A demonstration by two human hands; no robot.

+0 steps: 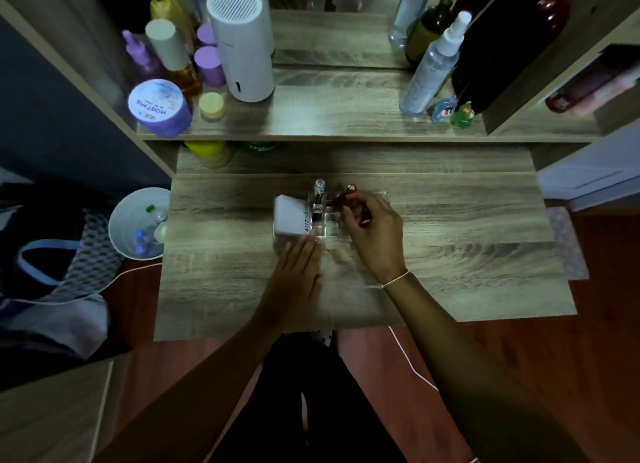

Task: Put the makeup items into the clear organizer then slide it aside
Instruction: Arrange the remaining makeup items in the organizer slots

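The clear, hard-plastic compartmented organizer (329, 220) sits near the middle of the wood-grain surface (467, 254), just in front of you. Treat it as light, rigid and slick: its walls are nearly invisible against the grain, so judge its edges by the things standing in it. It will likely skate on the smooth surface rather than grip, which helps the slide but means a nudge while loading can shift it.

A white box with dark lettering (291, 216) leans in its left part, tilted, and a small clear-capped bottle (319, 190) stands upright in a rear compartment. Both look top-heavy enough to tip if you shove hard.

Your right hand (372, 230) pinches a slim dark-red lip stick with a round labelled end (343, 195), angled over the organizer's rear right. It is thin, stiff and light; keep hold of the barrel and drop it end-first into a narrow slot.

Your left hand (298, 265) lies flat, fingers together, at the organizer's near-left edge beside the white box, holding nothing; whether it touches the plastic you cannot tell.

For the slide, take hold low on the outer walls with both hands, not by the contents.

A white bin (124, 220) stands off the surface's left edge, and bottles crowd the shelf (346, 116) behind.
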